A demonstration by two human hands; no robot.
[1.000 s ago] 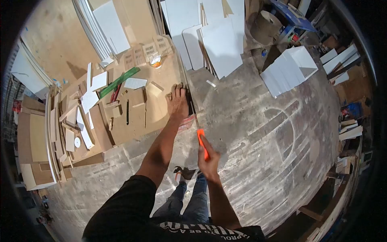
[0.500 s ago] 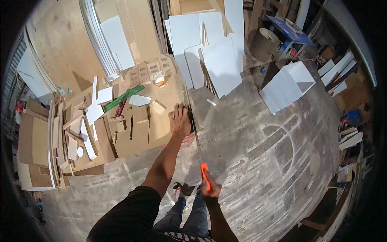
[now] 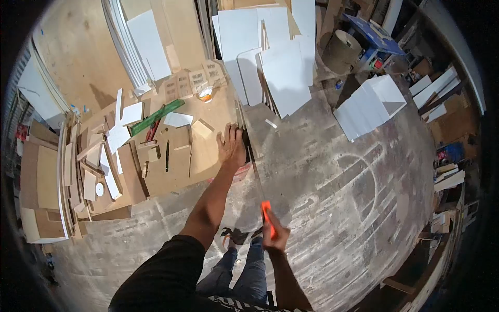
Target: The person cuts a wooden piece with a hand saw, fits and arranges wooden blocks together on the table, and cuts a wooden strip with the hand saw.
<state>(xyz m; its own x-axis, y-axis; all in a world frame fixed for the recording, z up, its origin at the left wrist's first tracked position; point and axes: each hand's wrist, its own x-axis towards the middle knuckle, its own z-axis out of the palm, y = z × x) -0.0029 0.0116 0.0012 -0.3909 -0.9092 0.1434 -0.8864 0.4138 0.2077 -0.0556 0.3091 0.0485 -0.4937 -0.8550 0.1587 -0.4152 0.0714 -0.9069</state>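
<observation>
My left hand (image 3: 232,147) lies flat with spread fingers on the right edge of the wooden worktable (image 3: 208,164). My right hand (image 3: 276,234), below it and to the right, is wrapped round the orange handle of a hand saw (image 3: 267,212). The thin blade runs up from the handle to the table's edge beside my left hand. A dark strip shows along that edge, and I cannot make out what it is. Near my left hand are a small wood block (image 3: 202,128), a black pencil-like stick (image 3: 167,156) and a white offcut (image 3: 178,119).
A green strip (image 3: 157,117) and wood offcuts (image 3: 93,156) lie across the table's left side. White panels (image 3: 283,73) lean at the back. A white box (image 3: 370,106) stands on the concrete floor (image 3: 322,218) at right. A cardboard drum (image 3: 341,48) is behind it.
The whole view has shifted, so the scene sits slightly higher. My right hand and the saw handle have moved a little to the right. My left hand stays at the table's edge.
</observation>
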